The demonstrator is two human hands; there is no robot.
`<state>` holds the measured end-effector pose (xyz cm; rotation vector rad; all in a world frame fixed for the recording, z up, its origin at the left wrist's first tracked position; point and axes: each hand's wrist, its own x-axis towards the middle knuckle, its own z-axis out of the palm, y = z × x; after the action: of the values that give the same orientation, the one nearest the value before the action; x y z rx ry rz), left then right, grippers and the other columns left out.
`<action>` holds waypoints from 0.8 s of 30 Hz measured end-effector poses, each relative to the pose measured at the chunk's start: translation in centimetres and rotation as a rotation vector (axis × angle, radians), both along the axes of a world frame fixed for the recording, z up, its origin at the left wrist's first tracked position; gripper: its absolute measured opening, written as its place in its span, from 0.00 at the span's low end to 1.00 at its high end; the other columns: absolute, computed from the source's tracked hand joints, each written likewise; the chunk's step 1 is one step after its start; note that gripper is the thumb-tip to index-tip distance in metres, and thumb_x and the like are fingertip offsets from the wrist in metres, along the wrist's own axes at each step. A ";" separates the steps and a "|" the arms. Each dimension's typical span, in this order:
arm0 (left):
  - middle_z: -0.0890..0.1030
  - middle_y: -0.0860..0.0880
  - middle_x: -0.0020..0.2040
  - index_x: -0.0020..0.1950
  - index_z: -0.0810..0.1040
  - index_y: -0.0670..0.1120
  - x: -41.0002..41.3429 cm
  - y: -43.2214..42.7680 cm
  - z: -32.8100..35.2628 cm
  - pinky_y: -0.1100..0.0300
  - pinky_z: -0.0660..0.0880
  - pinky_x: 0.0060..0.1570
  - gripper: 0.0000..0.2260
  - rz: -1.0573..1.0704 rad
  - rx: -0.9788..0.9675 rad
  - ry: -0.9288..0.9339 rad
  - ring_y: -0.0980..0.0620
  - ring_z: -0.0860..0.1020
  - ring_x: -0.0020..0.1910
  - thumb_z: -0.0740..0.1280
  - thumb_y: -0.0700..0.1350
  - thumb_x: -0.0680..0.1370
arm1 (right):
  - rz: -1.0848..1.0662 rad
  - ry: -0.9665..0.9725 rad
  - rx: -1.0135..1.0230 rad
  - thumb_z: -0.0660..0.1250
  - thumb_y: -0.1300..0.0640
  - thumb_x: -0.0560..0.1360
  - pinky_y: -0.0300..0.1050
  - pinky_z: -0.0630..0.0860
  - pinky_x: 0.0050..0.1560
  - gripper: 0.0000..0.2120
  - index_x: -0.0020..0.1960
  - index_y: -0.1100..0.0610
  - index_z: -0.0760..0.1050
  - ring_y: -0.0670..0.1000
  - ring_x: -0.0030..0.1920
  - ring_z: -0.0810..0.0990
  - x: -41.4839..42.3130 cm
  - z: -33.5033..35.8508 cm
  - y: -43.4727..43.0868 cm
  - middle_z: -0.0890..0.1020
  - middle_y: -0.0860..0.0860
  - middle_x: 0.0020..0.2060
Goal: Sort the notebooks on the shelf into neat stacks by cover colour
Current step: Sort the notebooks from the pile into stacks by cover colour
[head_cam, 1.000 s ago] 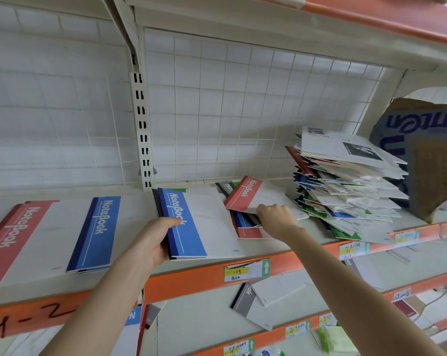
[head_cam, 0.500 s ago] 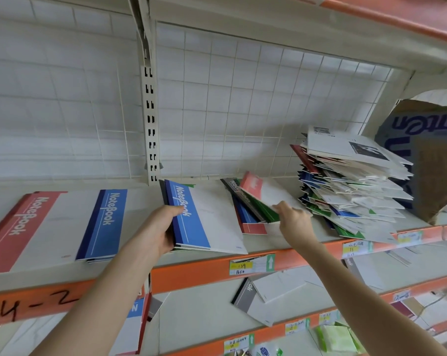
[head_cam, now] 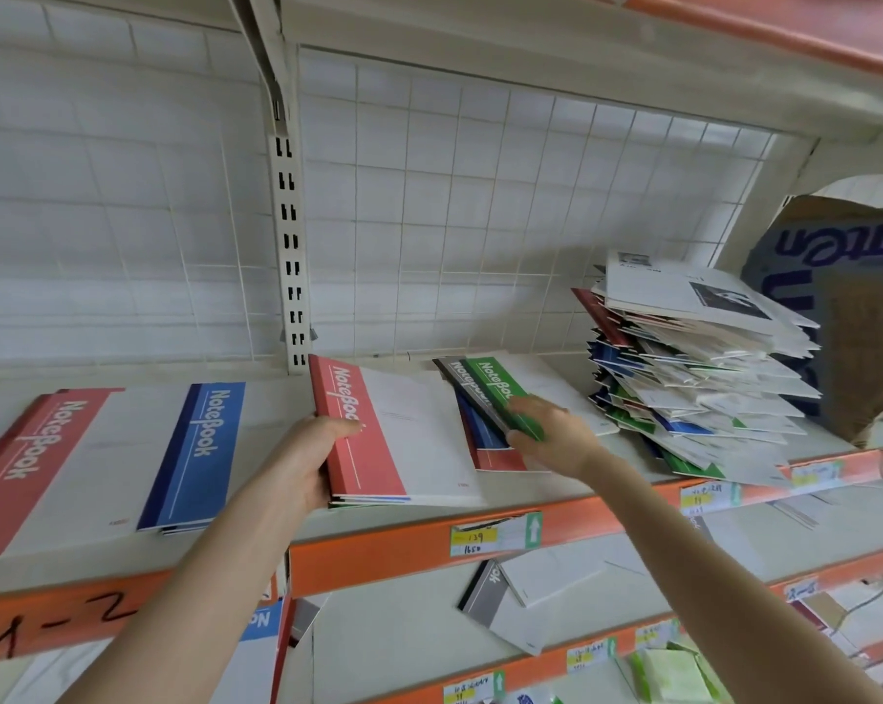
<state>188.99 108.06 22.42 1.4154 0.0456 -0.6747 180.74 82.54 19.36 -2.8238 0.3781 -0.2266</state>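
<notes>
My left hand [head_cam: 307,454] grips the spine edge of a small pile topped by a red-spined notebook [head_cam: 373,434] at the shelf's middle. My right hand [head_cam: 551,434] pinches the near end of a green-spined notebook [head_cam: 500,393], which lies on a grey one [head_cam: 467,393] above blue and red ones. At the left lie a red stack [head_cam: 28,459] and a blue stack [head_cam: 200,449]. A tall, messy pile of mixed notebooks [head_cam: 693,378] stands at the right.
The shelf [head_cam: 429,546] has an orange front lip with price tags. A white wire grid forms its back. A torn cardboard box [head_cam: 845,317] stands at the far right. On the lower shelf lie a grey notebook [head_cam: 505,607] and green packets [head_cam: 673,673].
A red-spined notebook has moved from the right-hand pile onto the blue one that my left hand holds. My right hand has returned to the pile and now pinches the green notebook.
</notes>
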 end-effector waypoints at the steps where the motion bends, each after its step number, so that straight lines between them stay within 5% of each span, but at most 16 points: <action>1: 0.77 0.43 0.41 0.61 0.69 0.41 0.0 0.1 0.0 0.53 0.71 0.32 0.10 -0.005 0.004 0.003 0.46 0.76 0.37 0.61 0.37 0.79 | -0.035 0.091 0.012 0.62 0.52 0.77 0.43 0.65 0.64 0.21 0.70 0.53 0.67 0.53 0.66 0.69 0.0 0.1 -0.8 0.69 0.50 0.69; 6: 0.78 0.43 0.41 0.58 0.70 0.41 0.0 0.2 0.0 0.54 0.71 0.33 0.08 -0.005 0.013 0.022 0.46 0.77 0.37 0.62 0.38 0.79 | -0.030 0.265 -0.005 0.64 0.48 0.76 0.47 0.62 0.69 0.25 0.72 0.49 0.65 0.51 0.70 0.66 -0.2 0.2 -3.3 0.64 0.48 0.72; 9: 0.78 0.43 0.40 0.57 0.70 0.41 -0.1 0.1 0.1 0.54 0.71 0.32 0.07 -0.006 0.008 0.031 0.46 0.76 0.37 0.62 0.38 0.79 | -0.018 0.249 -0.061 0.59 0.51 0.80 0.44 0.66 0.63 0.21 0.72 0.51 0.65 0.53 0.65 0.71 0.0 -0.1 -3.7 0.70 0.50 0.69; 13: 0.77 0.43 0.41 0.58 0.70 0.41 -0.3 -0.1 0.1 0.54 0.70 0.32 0.08 -0.010 -0.014 0.052 0.46 0.76 0.37 0.61 0.37 0.79 | -0.104 -0.033 -0.089 0.50 0.50 0.80 0.44 0.64 0.38 0.20 0.63 0.58 0.74 0.54 0.42 0.76 -0.5 -1.0 -3.9 0.81 0.57 0.46; 15: 0.77 0.44 0.41 0.59 0.70 0.41 -0.4 -0.3 0.0 0.53 0.70 0.32 0.08 -0.003 -0.032 0.058 0.46 0.76 0.37 0.60 0.37 0.80 | -0.166 -0.203 0.014 0.47 0.48 0.77 0.45 0.62 0.36 0.23 0.51 0.61 0.76 0.56 0.37 0.74 -0.8 -1.3 -3.6 0.77 0.56 0.36; 18: 0.78 0.44 0.44 0.62 0.70 0.44 -0.3 -1.1 -0.2 0.52 0.71 0.36 0.09 0.021 -0.092 0.065 0.45 0.76 0.39 0.59 0.41 0.81 | -0.143 -0.315 0.143 0.53 0.59 0.81 0.44 0.62 0.34 0.14 0.38 0.57 0.68 0.54 0.31 0.70 -0.5 -0.6 -1.0 0.71 0.52 0.29; 21: 0.79 0.42 0.54 0.67 0.69 0.45 -0.2 -2.4 -0.7 0.50 0.72 0.41 0.14 0.071 -0.137 0.073 0.45 0.77 0.45 0.58 0.45 0.82 | 0.031 -0.318 0.201 0.54 0.60 0.81 0.43 0.61 0.31 0.15 0.37 0.50 0.67 0.45 0.26 0.66 -0.5 0.8 3.7 0.68 0.45 0.25; 24: 0.80 0.44 0.48 0.67 0.70 0.44 -0.3 -3.5 -1.2 0.52 0.74 0.36 0.15 0.127 -0.224 0.103 0.47 0.78 0.41 0.57 0.49 0.82 | 0.298 -0.347 0.168 0.54 0.52 0.78 0.41 0.63 0.32 0.15 0.51 0.56 0.77 0.49 0.28 0.67 -1.1 1.0 8.2 0.73 0.49 0.28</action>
<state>188.68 104.57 21.26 1.1527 0.1359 -0.6263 179.68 90.72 20.38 -2.5647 -0.0947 -0.5782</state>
